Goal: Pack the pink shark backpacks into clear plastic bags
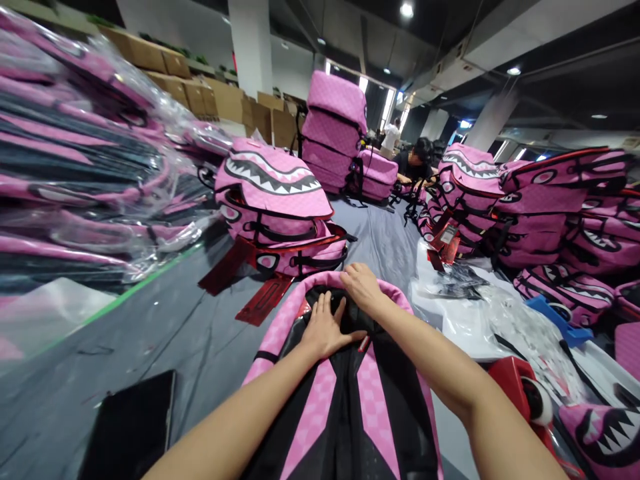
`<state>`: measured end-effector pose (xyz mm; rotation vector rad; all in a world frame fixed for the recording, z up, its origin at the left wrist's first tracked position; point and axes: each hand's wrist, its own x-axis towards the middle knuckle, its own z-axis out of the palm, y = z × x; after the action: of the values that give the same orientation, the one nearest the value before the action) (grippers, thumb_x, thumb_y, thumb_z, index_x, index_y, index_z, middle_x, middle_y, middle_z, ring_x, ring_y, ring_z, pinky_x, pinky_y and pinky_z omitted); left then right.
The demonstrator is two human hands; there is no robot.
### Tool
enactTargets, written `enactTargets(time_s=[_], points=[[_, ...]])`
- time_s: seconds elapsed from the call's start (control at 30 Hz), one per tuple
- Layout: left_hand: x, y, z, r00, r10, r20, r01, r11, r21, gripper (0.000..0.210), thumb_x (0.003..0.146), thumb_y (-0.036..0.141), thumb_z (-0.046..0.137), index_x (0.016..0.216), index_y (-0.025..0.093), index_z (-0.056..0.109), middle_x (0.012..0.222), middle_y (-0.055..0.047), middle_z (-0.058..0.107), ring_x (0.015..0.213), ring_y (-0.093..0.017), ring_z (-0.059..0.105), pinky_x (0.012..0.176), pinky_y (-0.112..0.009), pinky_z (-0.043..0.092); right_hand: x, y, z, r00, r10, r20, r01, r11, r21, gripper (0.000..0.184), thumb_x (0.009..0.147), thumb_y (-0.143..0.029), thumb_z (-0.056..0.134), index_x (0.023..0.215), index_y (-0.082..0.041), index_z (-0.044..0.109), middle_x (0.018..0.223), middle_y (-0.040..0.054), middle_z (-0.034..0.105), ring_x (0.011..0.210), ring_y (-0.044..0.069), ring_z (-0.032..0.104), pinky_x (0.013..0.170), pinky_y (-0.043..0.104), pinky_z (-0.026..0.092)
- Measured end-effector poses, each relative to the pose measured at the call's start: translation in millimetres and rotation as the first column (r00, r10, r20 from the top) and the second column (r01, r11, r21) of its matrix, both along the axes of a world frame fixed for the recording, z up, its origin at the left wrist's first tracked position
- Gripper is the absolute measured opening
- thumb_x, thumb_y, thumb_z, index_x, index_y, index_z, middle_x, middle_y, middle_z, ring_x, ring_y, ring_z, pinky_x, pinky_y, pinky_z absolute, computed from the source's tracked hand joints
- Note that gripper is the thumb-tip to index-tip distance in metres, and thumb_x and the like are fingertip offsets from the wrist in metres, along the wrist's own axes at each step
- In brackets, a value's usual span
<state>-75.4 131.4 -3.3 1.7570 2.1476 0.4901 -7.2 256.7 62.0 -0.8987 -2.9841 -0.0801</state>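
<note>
1. Main item: a pink-checked and black backpack (345,407), near and central on the grey sheet-covered table (200,360), padded pink rim at the far end. Can't see what's inside.
2. Left hand (327,328) lies on its black upper panel, fingers slightly apart, thumb stuck out to the right by a little red tag. Right hand (361,287) has its fingers bent over the pink rim; can't tell if they're actually clamped on it.
3. Just beyond: a rounded pink backpack with a white-toothed shark mouth (275,190), red-edged openings gaping, contents hidden, 2 flat red tags (265,300) hanging out.
4. Left: crinkly, shiny clear plastic bags (170,113) with pink-and-black packs stacked inside.
5. Far left: boxy brown cardboard cartons (227,100), contents not visible.
6. Right: rumpled clear plastic film (525,327), a blue plastic piece (560,321), and nearer, a red tape dispenser (513,383).
</note>
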Motion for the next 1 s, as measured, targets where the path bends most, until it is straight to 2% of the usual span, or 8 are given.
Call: enactTargets(time_s=[0.1,0.2,0.37,0.5,0.6,0.77,0.87,1.0], points=[[-1,-5,-4.5,1.000,0.012,-0.003,-0.012,1.000,0.027,0.118,0.073,0.094,0.049,0.159,0.015,0.031,0.168,-0.028,0.017,0.155,-0.050,0.008,0.124,-0.063,0.019,-55,12,9.2,0.984,0.167,0.057,-0.162,0.983,-0.087,0.040,0.083,-0.026,0.081,0.121,-0.025,0.067,0.123,0.0081,0.068,0.114,0.025,0.064,0.090,0.031,0.050],[-2,-5,-18.6,1.000,0.008,0.005,-0.009,0.991,0.134,0.113,0.074,0.094,0.046,0.158,0.020,0.035,0.168,-0.025,0.020,0.154,-0.051,0.012,0.122,-0.066,0.022,-93,33,-0.3,0.963,0.238,0.127,-0.214,0.961,-0.177,0.043,0.065,-0.021,0.093,0.103,-0.022,0.073,0.103,0.0033,0.073,0.096,0.023,0.070,0.075,0.025,0.050],[-9,12,-33.6,0.957,-0.243,-0.160,0.286,0.885,0.367,0.078,0.090,0.078,0.046,0.149,0.028,0.051,0.160,-0.014,0.043,0.150,-0.039,0.032,0.125,-0.064,0.017,-107,45,-25.6,0.975,0.196,0.103,-0.167,0.957,-0.239,0.049,0.067,-0.022,0.092,0.110,-0.018,0.068,0.101,0.0025,0.073,0.089,0.021,0.069,0.069,0.024,0.048],[-15,27,-29.5,0.935,-0.277,-0.221,0.338,0.885,0.320,0.070,0.091,0.076,0.046,0.140,0.028,0.060,0.146,-0.014,0.058,0.141,-0.037,0.044,0.121,-0.065,0.023,-73,27,-22.3,0.990,0.143,0.015,-0.136,0.965,-0.225,0.048,0.082,-0.023,0.082,0.125,-0.019,0.062,0.128,0.0070,0.066,0.115,0.021,0.063,0.090,0.028,0.049],[-16,32,-25.8,0.935,-0.271,-0.229,0.335,0.887,0.317,0.075,0.090,0.079,0.043,0.142,0.027,0.059,0.148,-0.017,0.055,0.144,-0.038,0.041,0.121,-0.065,0.022,-9,25,-7.6,0.997,0.000,-0.081,-0.017,0.979,-0.202,0.045,0.094,-0.016,0.065,0.138,-0.025,0.055,0.144,0.0063,0.057,0.131,0.017,0.053,0.105,0.027,0.043],[-17,33,-32.2,0.929,-0.251,-0.270,0.331,0.890,0.312,0.076,0.090,0.081,0.038,0.150,0.035,0.048,0.158,-0.015,0.046,0.150,-0.034,0.035,0.122,-0.061,0.017,94,59,0.6,0.930,-0.367,-0.014,0.357,0.913,-0.200,0.042,0.083,-0.008,0.072,0.122,-0.017,0.065,0.121,0.0113,0.069,0.115,0.026,0.064,0.093,0.032,0.048],[-20,42,-37.3,0.923,-0.245,-0.297,0.336,0.889,0.310,0.076,0.090,0.081,0.038,0.151,0.036,0.047,0.159,-0.016,0.045,0.151,-0.033,0.035,0.122,-0.061,0.018,100,84,-11.3,0.895,-0.444,0.040,0.442,0.872,-0.209,0.034,0.075,-0.018,0.084,0.105,-0.020,0.069,0.103,0.0051,0.073,0.102,0.025,0.068,0.080,0.028,0.049],[-23,58,-35.5,0.938,-0.199,-0.284,0.292,0.894,0.339,0.071,0.092,0.077,0.044,0.147,0.032,0.053,0.155,-0.017,0.050,0.148,-0.035,0.040,0.121,-0.062,0.023,81,86,-11.2,0.865,-0.501,0.026,0.498,0.853,-0.154,0.034,0.083,-0.020,0.079,0.114,-0.020,0.067,0.115,0.0082,0.072,0.108,0.026,0.067,0.084,0.029,0.050]])
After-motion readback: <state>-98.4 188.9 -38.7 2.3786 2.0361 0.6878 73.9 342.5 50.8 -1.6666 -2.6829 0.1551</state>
